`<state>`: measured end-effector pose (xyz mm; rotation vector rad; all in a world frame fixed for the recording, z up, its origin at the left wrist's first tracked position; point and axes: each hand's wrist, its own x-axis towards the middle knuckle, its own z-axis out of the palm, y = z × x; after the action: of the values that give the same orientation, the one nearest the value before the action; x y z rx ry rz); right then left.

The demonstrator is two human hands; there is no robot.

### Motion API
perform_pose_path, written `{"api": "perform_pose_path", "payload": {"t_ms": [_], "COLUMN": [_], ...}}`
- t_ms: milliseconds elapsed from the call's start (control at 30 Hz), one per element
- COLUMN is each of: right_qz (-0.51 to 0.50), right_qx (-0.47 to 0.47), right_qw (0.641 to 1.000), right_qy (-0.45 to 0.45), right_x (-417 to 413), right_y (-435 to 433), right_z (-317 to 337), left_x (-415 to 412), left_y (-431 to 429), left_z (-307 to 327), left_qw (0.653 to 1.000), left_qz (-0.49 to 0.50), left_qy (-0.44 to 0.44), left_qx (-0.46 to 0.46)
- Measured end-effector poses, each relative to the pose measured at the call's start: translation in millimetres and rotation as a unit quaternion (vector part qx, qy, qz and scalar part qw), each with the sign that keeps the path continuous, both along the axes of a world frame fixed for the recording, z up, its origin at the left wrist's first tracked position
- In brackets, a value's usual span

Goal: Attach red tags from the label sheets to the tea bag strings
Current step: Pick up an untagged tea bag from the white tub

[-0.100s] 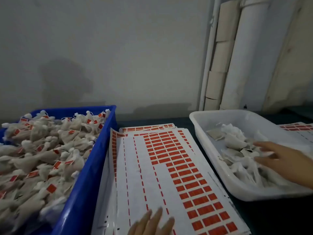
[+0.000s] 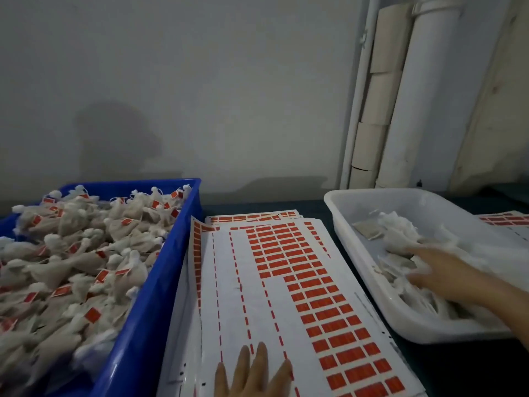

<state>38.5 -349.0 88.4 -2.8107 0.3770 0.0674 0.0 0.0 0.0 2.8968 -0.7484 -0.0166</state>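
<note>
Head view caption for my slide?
Right hand reaches into white tray of tea bags; left hand rests on label sheet.

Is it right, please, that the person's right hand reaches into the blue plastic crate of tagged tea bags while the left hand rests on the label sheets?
Not quite: the head view shows the right hand reaching into the white plastic tray of untagged tea bags, not the blue crate; the left hand rests on the white label sheets.

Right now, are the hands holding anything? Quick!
Left hand: open, fingers flat on the label sheet.
Right hand: open, fingers touching tea bags in the white tray.
</note>
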Motion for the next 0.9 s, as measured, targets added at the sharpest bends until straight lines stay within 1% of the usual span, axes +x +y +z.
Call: {"api": "perform_pose_path", "payload": {"t_ms": [33, 67, 100, 133, 167, 200, 233, 300, 367, 433, 500, 600, 700, 900], "right_qz": [0.019, 0.015, 0.018, 0.013, 0.007, -0.002, -0.010, -0.036, -0.063, -0.077, -0.093, -0.101, -0.106, -0.098], "right_qx": [-0.007, -0.010, -0.007, -0.012, -0.024, -0.039, -0.046, -0.041, -0.029, -0.010, 0.039, 0.114, 0.176, 0.224], "right_qw": [0.998, 0.996, 0.997, 0.998, 0.999, 0.999, 0.999, 0.996, 0.991, 0.986, 0.981, 0.975, 0.968, 0.959], "right_qy": [0.065, 0.089, 0.076, 0.058, 0.026, 0.003, -0.025, -0.076, -0.113, -0.146, -0.168, -0.159, -0.145, -0.144], "right_x": [1.8, 2.8, 1.3, -1.1, -2.6, -3.3, -3.0, -0.5, -0.3, 3.2, 7.5, 10.6, 8.9, 0.8], "right_y": [7.0, 8.2, 6.8, 3.4, -3.0, -3.8, -4.2, -7.2, -6.6, -5.9, -2.8, 2.7, 3.4, 2.0], "right_z": [-0.6, -4.1, -6.6, -9.0, -10.2, -9.2, -9.0, -5.0, 5.4, 12.6, 16.5, 15.2, 5.1, -10.2], "left_x": [-2.5, 1.3, 6.7, 9.6, 10.2, 16.0, 20.4, 27.2, 28.7, 26.4, 24.3, 20.9, 18.0, 13.8], "left_y": [-5.8, 0.9, 1.0, -0.9, -0.9, -1.8, 2.4, 2.2, -0.4, -2.1, -3.0, -1.3, -0.1, 1.3], "left_z": [9.8, 7.8, 6.1, 6.2, 8.2, 7.1, 8.5, 15.0, 18.4, 19.5, 18.7, 18.1, 17.4, 14.6], "left_qw": [0.996, 0.997, 0.998, 0.994, 0.982, 0.971, 0.959, 0.940, 0.935, 0.938, 0.953, 0.968, 0.970, 0.975], "left_qz": [-0.006, 0.018, 0.004, 0.005, 0.017, 0.023, 0.039, 0.068, 0.108, 0.125, 0.085, 0.028, 0.022, 0.006], "left_qy": [0.085, 0.062, 0.036, 0.076, 0.151, 0.208, 0.249, 0.304, 0.315, 0.307, 0.278, 0.234, 0.222, 0.204], "left_qx": [0.003, 0.033, 0.056, 0.082, 0.111, 0.113, 0.127, 0.140, 0.121, 0.099, 0.082, 0.087, 0.093, 0.087]}}
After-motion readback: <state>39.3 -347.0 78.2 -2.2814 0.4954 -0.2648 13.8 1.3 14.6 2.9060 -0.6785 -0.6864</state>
